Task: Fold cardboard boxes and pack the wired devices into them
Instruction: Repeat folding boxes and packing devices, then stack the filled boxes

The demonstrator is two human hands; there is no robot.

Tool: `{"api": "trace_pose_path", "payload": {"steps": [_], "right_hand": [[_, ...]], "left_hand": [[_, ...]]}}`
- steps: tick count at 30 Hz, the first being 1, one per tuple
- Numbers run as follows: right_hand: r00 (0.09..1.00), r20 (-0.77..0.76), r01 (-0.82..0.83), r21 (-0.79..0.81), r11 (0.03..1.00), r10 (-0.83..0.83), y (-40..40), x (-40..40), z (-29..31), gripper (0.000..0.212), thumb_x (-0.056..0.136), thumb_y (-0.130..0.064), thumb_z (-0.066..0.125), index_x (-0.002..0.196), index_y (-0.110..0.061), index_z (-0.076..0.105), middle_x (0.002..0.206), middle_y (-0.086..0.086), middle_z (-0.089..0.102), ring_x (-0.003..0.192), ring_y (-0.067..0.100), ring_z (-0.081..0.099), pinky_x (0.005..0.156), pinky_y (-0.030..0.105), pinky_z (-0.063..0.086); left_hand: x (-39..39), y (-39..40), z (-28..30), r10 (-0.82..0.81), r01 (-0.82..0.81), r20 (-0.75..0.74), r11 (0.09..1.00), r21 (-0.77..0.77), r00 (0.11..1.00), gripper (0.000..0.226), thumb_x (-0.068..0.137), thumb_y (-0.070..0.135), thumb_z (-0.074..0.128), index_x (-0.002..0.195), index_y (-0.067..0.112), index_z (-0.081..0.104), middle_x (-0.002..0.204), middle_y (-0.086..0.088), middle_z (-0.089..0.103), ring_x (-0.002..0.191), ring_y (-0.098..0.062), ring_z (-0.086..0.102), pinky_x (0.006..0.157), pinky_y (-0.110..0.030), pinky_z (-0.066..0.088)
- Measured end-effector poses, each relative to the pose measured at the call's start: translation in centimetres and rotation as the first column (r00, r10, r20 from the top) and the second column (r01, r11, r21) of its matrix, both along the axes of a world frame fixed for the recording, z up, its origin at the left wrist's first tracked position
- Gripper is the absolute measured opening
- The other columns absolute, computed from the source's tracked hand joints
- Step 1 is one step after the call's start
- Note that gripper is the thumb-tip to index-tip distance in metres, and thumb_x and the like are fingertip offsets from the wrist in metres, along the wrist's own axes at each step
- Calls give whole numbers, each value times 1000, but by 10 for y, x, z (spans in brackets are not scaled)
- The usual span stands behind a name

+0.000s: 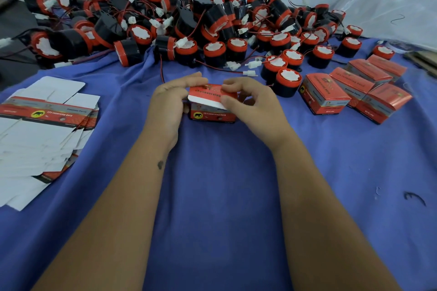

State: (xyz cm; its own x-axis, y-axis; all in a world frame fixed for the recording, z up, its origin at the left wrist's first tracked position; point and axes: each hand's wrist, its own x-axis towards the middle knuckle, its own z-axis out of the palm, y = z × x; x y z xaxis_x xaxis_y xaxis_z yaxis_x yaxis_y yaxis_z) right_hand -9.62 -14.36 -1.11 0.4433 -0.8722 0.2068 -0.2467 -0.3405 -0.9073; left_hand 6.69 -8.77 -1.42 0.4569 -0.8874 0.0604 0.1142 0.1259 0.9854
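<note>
Fingers: both sets are curled onto the red carton [212,111] at the middle of the desk; my left hand [169,104] grips its left end, and my right hand [248,104] pinches the white-backed lid flap [205,99] with thumb and fingertips.
Step in hand: I judge this to be closing the lid, with the flap half folded and not yet tucked.
How to do it well: I would hold the body square with the left hand, bend the tuck tab along its crease, then slide it behind the front wall without crushing the corners.
Carton contents: hidden by the flap and my hands; I cannot tell whether a horn is inside.
Closed cartons [354,94]: a cluster to the right, lids shut, contents unseen.
Flat blanks [45,125]: stacked unfolded on the left, holding nothing.
Loose horns [179,23]: black-and-red wired units heaped beyond the carton on the blue cloth [217,196], wires tangled.
</note>
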Motion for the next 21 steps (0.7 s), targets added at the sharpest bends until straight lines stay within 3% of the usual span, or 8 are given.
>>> {"api": "trace_pose_path", "payload": {"steps": [2,3,4,6,8,10,14,21], "right_hand": [[998,-57,5,-61,998,-8,-1,1,-3,23,92,-21,68,115,-18,66,130,-9,58,110,7,54,80,10,46],[998,-56,17,-87,996,-22,-1,2,-3,25,92,-20,68,117,-18,65,131,-8,58,109,6,53,80,8,44],[998,-56,31,-119,992,-38,0,3,-3,26,92,-19,68,118,-18,65,131,-8,58,107,4,51,82,7,42],[995,-81,43,-190,981,-60,0,3,-4,30,92,-19,68,122,-17,64,131,-7,58,108,4,51,87,10,41],[993,-109,19,-207,978,-42,0,2,-4,40,88,-21,73,126,-16,62,135,-8,57,115,6,51,93,17,43],[992,-122,5,-200,980,-30,-2,1,-5,48,85,-23,76,131,-17,61,139,-8,54,122,6,50,97,18,44],[990,-136,17,-227,974,-49,-4,2,-7,50,85,-22,77,132,-18,61,141,-7,54,114,-1,49,91,5,40],[980,-167,60,-279,958,-110,-7,6,-9,42,87,-26,74,128,-19,64,135,-10,59,106,0,53,87,4,40]], "left_hand": [[4,0,0,-22,22,-72,1000,4,997,40,92,-3,41,92,18,75,98,10,75,87,-6,72,72,-21,56],[4,1,0,-30,30,-21,999,12,999,36,95,1,44,97,19,75,100,11,74,92,-9,71,75,-21,56],[3,2,-1,-31,27,116,999,30,993,32,97,4,48,104,21,73,110,12,71,100,-8,68,79,-18,54],[0,3,-4,-14,5,451,1000,20,892,29,99,9,54,121,22,68,131,13,59,116,-3,56,85,-7,46],[-3,4,-5,56,-52,611,998,-25,789,30,98,12,58,127,20,66,138,11,56,123,0,49,89,0,39],[-2,6,-4,103,-95,652,994,-48,751,30,97,13,60,126,19,67,137,9,58,125,-1,50,92,0,36],[3,9,-4,26,-45,637,999,14,770,39,90,10,66,126,23,67,136,13,58,125,3,47,96,-6,36],[4,9,-5,29,-21,714,1000,-20,700,36,93,14,67,128,20,65,131,16,55,116,9,44,95,3,30]]}}
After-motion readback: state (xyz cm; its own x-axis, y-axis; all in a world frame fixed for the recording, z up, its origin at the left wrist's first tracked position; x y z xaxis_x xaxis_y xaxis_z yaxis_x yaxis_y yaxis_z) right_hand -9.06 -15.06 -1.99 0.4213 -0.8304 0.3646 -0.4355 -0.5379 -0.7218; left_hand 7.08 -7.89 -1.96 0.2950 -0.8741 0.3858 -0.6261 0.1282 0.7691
